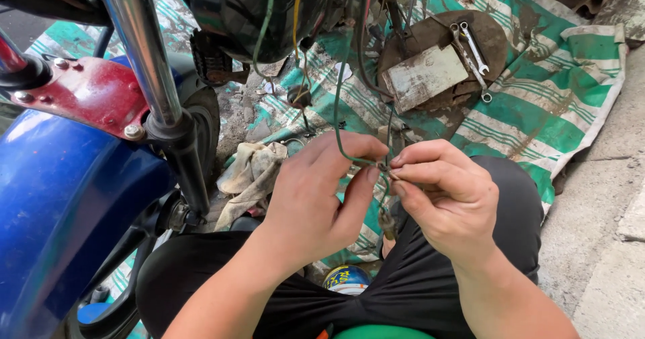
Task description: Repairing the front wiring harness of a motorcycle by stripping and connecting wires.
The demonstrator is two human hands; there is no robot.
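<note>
Single view, from a camera worn on the person's head. It faces steeply downward and forward over the lap, close to both hands, which meet at frame centre. The left hand (312, 198) and right hand (443, 194) fill the middle ground. The motorcycle fork tube (138, 50) crowds the left edge; a striped tarp (564, 97) spreads beyond.
</note>
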